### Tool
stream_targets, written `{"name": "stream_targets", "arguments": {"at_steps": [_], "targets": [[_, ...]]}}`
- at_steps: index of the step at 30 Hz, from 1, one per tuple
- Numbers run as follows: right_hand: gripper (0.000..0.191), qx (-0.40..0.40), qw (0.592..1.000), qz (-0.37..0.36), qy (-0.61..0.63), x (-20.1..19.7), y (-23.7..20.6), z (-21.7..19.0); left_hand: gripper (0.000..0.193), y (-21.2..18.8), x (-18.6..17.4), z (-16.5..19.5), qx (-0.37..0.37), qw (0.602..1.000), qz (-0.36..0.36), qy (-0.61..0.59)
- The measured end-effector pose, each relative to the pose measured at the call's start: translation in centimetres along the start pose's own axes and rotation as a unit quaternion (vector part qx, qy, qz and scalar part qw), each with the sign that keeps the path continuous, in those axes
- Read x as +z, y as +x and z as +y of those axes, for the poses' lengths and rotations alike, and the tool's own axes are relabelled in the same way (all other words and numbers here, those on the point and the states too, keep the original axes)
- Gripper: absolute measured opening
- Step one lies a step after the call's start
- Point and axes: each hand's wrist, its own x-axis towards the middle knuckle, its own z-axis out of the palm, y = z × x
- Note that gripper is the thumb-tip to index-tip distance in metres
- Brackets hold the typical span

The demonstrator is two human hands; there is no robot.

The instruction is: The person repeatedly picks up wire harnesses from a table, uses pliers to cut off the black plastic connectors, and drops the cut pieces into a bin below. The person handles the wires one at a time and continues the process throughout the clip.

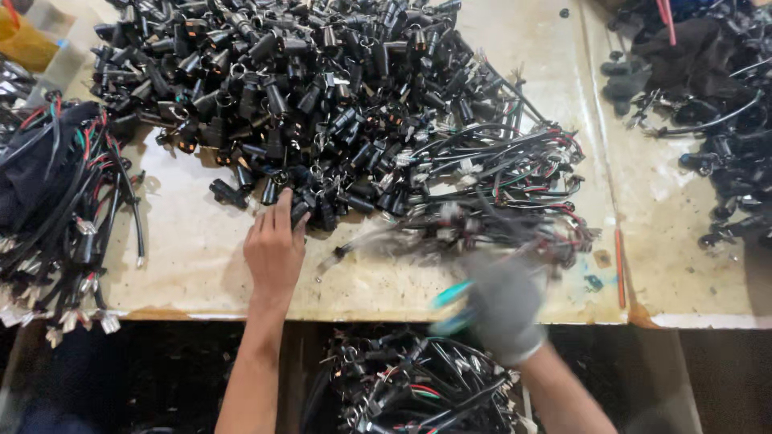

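Most of the work looks left: the large heap of small black cylindrical plugs [289,88] covers the worn pale bench [193,265], the bare left hand [275,245] grasping one at its near edge, while the blurred, gloved right hand [503,305] clenches a teal-handled tool [450,296].

Two hands: a bare left hand [276,245] and a gloved right hand [503,305]. One teal tool [450,296]. Black plugs [273,96] and wire bundles [498,185] lie heaped, too many to count.

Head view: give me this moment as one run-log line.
left hand: bare, touching black connector pile | right hand: gloved, blurred, teal-handled tool | wire harnesses: on table
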Motion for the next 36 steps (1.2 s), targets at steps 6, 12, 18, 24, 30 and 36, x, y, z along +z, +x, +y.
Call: {"name": "stream_targets", "arguments": {"at_steps": [6, 12, 18, 24, 30, 36], "targets": [[0.045, -0.114, 0.982, 0.095, 0.117, 4.9, 1.8, -4.5, 0.039, -1.1, -2.1, 0.7, -0.01, 0.985, 0.128, -0.119], [0.02, -0.086, 0.876, 0.209, 0.425, 5.1, -0.1, 1.6, 0.038, -5.5, -3.8, 4.5, -0.065, 0.857, 0.124, -0.495], [0.005, 0.122, 0.582, 0.346, 0.726, -1.2, -1.0, 7.2, 0.044, -8.2, -2.8, 7.1, -0.239, 0.666, -0.027, -0.706], [0.037, 0.045, 0.972, 0.209, 0.093, -0.6, -6.7, 4.4, 0.025, -10.1, -1.7, 9.4, -0.244, 0.724, -0.144, -0.629], [0.034, 0.048, 0.956, 0.287, 0.045, 0.2, -6.1, 4.9, 0.018, -10.3, 0.0, 9.7, -0.249, 0.726, -0.185, -0.614], [0.025, 0.13, 0.939, 0.232, 0.22, -0.1, -5.6, 5.3, 0.011, -10.0, 0.1, 11.6, -0.152, 0.859, -0.18, -0.454]]}}
